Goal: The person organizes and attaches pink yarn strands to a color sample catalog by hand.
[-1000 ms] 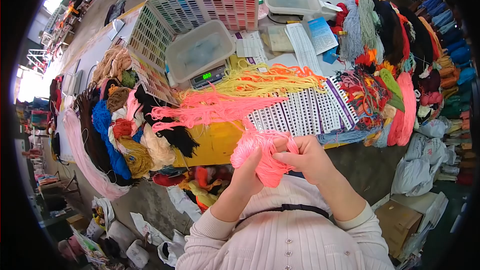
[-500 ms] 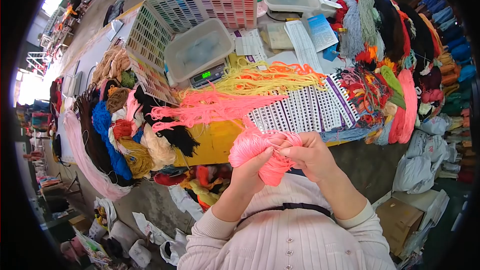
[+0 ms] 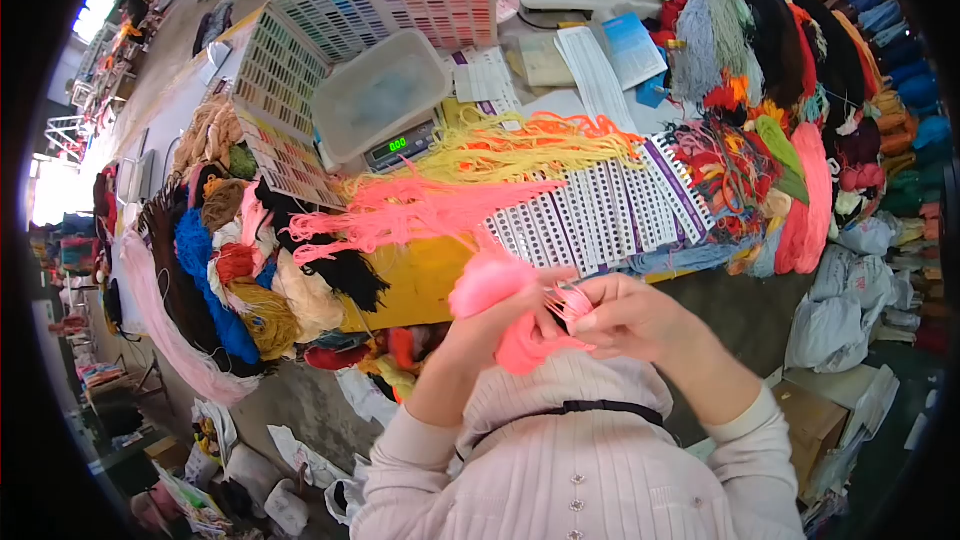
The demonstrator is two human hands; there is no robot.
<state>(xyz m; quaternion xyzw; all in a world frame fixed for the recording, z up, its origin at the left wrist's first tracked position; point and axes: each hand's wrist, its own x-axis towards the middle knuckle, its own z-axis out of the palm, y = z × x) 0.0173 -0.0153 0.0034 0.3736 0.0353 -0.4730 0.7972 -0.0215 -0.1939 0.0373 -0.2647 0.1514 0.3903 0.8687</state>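
A bundled pink yarn skein (image 3: 492,282) is in front of my chest, slightly blurred. My left hand (image 3: 497,328) is wrapped round its lower side. At the skein's right end, my right hand (image 3: 632,318) pinches a group of pink strands between thumb and fingers, held apart from the main bundle. Just beyond, loose pink strands (image 3: 420,208) lie across the table, and a few threads reach toward the skein. Yellow and orange yarn (image 3: 510,152) is spread behind them. White cards with rows of holes (image 3: 590,215) overlap to the right.
A folding colour chart (image 3: 385,15) stands around a clear plastic tub (image 3: 382,95) on a digital scale (image 3: 400,148) reading 0.00. Heaped yarn skeins (image 3: 235,250) lie left, with more hanks (image 3: 765,50) at right. A cardboard box (image 3: 808,415) sits on the floor.
My right hand has shifted right and drawn a group of strands away from the skein. The skein has tilted slightly in my left hand. The view has shifted a little.
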